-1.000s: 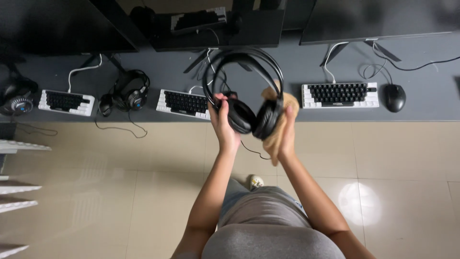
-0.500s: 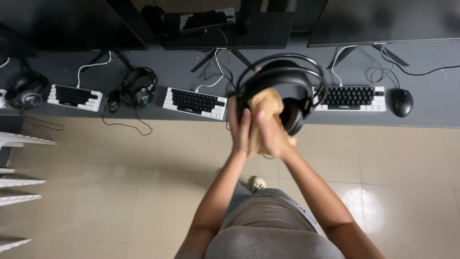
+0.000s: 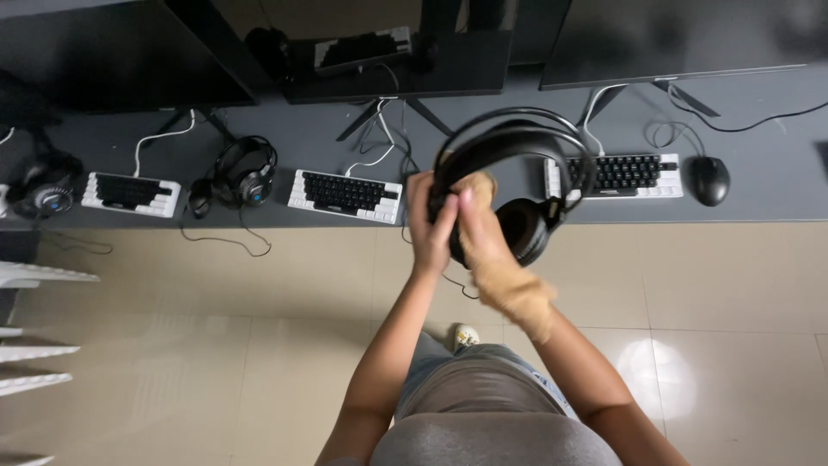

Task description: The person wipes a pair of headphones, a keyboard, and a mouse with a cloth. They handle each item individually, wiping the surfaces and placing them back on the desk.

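Wiping looks like the step in hand: the left hand grips the black headset above the counter edge, right hand fingers pressing a tan cloth to one earcup, calling next for turning it.

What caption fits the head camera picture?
Left hand holds black headphones; right hand presses a tan cloth on them.

A person stands in a grey top and light blue-grey trousers, arms bare to above the elbow with no sleeves, watch or rings showing; one pale shoe with a dark mark pokes out below the waist.
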